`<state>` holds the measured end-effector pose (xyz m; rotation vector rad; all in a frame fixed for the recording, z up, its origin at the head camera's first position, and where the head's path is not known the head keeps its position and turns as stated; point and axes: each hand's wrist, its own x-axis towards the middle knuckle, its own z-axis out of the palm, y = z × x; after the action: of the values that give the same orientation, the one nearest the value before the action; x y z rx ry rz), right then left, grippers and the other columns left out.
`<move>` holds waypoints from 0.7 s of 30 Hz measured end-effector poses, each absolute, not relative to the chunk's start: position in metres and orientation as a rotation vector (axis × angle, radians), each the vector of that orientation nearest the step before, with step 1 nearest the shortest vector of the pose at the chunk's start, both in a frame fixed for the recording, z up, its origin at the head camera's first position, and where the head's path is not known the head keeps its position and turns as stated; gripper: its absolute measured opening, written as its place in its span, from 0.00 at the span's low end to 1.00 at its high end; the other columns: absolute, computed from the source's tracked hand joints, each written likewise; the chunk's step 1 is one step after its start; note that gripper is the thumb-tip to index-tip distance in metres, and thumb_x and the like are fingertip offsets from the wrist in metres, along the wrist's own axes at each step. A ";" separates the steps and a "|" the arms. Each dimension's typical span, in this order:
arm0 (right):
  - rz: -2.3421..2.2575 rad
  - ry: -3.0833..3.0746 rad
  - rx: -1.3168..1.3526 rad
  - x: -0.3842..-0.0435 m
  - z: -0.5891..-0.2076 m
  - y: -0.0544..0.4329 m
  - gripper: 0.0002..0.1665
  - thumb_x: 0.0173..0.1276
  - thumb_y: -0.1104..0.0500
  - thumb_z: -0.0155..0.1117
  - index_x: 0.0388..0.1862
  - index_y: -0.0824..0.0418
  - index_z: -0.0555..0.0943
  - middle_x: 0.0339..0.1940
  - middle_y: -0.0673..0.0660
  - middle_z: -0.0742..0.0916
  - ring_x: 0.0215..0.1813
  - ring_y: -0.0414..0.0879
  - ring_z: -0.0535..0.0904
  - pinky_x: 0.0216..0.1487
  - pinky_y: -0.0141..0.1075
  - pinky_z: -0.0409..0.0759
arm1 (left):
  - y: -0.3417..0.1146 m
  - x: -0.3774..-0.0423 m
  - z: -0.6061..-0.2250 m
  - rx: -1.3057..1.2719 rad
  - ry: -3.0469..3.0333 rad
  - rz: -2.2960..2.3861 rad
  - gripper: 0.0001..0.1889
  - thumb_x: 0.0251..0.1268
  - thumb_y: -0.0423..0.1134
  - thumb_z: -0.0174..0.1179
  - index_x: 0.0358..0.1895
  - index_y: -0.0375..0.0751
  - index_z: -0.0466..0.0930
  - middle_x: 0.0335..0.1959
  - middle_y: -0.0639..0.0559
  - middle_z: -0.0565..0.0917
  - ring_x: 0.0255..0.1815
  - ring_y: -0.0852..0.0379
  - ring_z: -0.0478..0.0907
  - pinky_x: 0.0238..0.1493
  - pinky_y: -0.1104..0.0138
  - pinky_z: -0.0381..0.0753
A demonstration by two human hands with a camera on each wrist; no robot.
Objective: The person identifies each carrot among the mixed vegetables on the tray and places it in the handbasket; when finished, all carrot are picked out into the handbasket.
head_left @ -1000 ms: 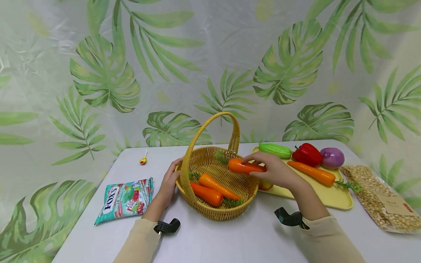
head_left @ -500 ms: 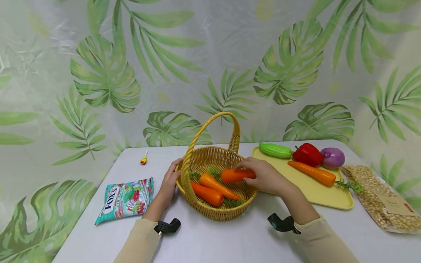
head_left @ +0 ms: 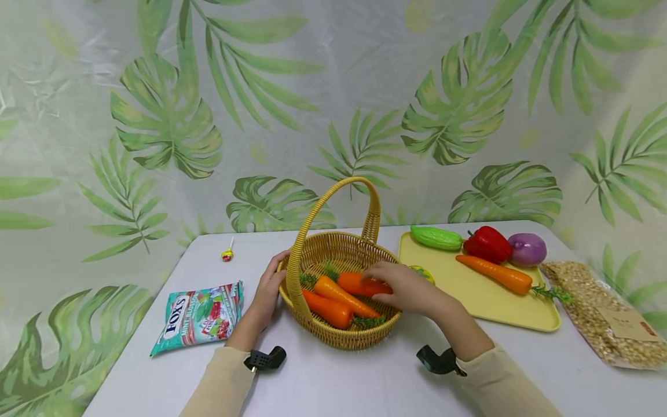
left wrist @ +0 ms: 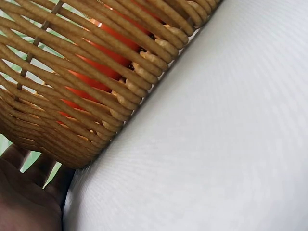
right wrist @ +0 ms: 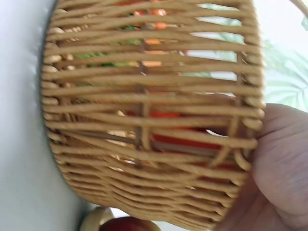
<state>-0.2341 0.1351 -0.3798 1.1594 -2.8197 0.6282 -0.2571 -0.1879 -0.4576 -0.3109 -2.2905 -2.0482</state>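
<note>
A wicker basket [head_left: 354,341] with a tall arched handle stands mid-table. Inside it lie two orange carrots, the upper carrot [head_left: 341,294] and the lower carrot [head_left: 328,310], side by side. My right hand [head_left: 411,289] reaches over the right rim and grips a third carrot [head_left: 350,282], low in the basket beside them; its thick end is hidden under the fingers. In the right wrist view the basket wall [right wrist: 154,110] covers most of that carrot. My left hand [head_left: 268,289] rests against the basket's left side, and the left wrist view shows its extended fingers [left wrist: 41,168] along the outer wall.
Right of the basket, a yellow tray [head_left: 469,295] bears a green gourd-like vegetable [head_left: 436,238], red pepper [head_left: 487,245], purple vegetable [head_left: 527,249] and another carrot [head_left: 495,274]. A bag of kernels [head_left: 599,313] lies far right. On the left are a candy bag [head_left: 200,317] and a lollipop [head_left: 227,255].
My right hand has moved left and down into the basket with the carrot, which is now beside the other two. The left hand and the basket have kept their places.
</note>
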 end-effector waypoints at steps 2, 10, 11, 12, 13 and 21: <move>0.583 -2.818 1.195 -0.234 -0.382 0.134 0.17 0.67 0.59 0.68 0.54 0.57 0.83 0.56 0.56 0.85 0.57 0.52 0.81 0.60 0.49 0.80 | -0.188 -0.257 -0.457 -0.316 -2.289 -2.048 0.25 0.75 0.39 0.39 0.72 0.59 0.64 0.78 0.56 0.62 0.82 0.53 0.50 0.81 0.47 0.48; 0.592 -2.831 1.226 -0.233 -0.384 0.132 0.17 0.69 0.58 0.64 0.56 0.58 0.83 0.55 0.54 0.86 0.59 0.53 0.82 0.62 0.51 0.79 | -0.188 -0.258 -0.457 -0.318 -2.288 -2.044 0.25 0.75 0.39 0.39 0.72 0.60 0.64 0.77 0.57 0.62 0.82 0.54 0.51 0.81 0.48 0.48; 0.611 -2.829 1.223 -0.233 -0.383 0.132 0.17 0.70 0.58 0.64 0.57 0.57 0.83 0.55 0.54 0.86 0.59 0.53 0.82 0.62 0.51 0.79 | -0.188 -0.258 -0.457 -0.321 -2.288 -2.042 0.25 0.75 0.39 0.39 0.72 0.60 0.64 0.77 0.57 0.62 0.82 0.54 0.51 0.81 0.48 0.48; 0.632 -2.829 1.219 -0.233 -0.383 0.132 0.17 0.70 0.58 0.64 0.57 0.57 0.83 0.56 0.54 0.86 0.59 0.53 0.82 0.62 0.51 0.79 | -0.188 -0.258 -0.458 -0.323 -2.287 -2.042 0.25 0.75 0.39 0.39 0.72 0.60 0.64 0.77 0.57 0.62 0.82 0.54 0.51 0.81 0.48 0.48; 0.652 -2.831 1.212 -0.233 -0.382 0.133 0.18 0.70 0.58 0.64 0.57 0.57 0.83 0.56 0.54 0.86 0.60 0.53 0.81 0.63 0.51 0.79 | -0.188 -0.258 -0.458 -0.327 -2.285 -2.042 0.25 0.75 0.39 0.39 0.72 0.60 0.64 0.77 0.57 0.62 0.82 0.54 0.51 0.81 0.48 0.48; 0.771 -2.801 1.188 -0.235 -0.376 0.139 0.17 0.71 0.59 0.63 0.58 0.56 0.82 0.57 0.52 0.86 0.62 0.51 0.80 0.64 0.51 0.78 | -0.189 -0.258 -0.459 -0.325 -2.285 -2.050 0.25 0.75 0.40 0.39 0.72 0.61 0.64 0.77 0.58 0.62 0.82 0.55 0.50 0.81 0.48 0.47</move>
<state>-0.2348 0.1392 -0.3762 1.1882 -2.8011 0.7707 -0.2578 -0.1889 -0.4586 -0.3246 -2.2850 -2.0502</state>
